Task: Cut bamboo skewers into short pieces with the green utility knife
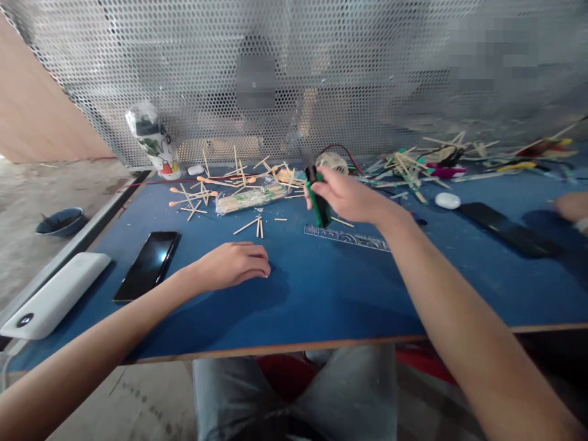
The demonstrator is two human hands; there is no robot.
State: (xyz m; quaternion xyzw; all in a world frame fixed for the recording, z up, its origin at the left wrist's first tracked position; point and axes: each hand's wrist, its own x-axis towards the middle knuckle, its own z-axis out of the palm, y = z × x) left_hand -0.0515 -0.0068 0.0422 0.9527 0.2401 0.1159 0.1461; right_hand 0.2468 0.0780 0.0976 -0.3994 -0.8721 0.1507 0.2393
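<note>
Behind the front edge of the desk [349, 306], the left hand [236, 266] rests, fingers curled side by side; the palm is hidden, so I cannot tell whether they close on anything. One power bank [59, 294] lies along the left edge, with one phone [147, 266] beside it; a second phone [508, 229] lies towards the right edge, near a co-worker's hand [572, 206]. Past mid-desk, the right hand's [337, 193] fingers are clamped on one green-and-black tool [320, 205], raised by one clear ruler [349, 237]. Three short sticks [247, 226] fan out left of it, a fourth just beside them. Farther back lies one packet [250, 197], apparently with sticks left inside. The work looks partway: several orange-tipped sticks [207, 193] seem joined, others lie loose, too tangled to count. One cup [160, 150] stands at the far left corner.
</note>
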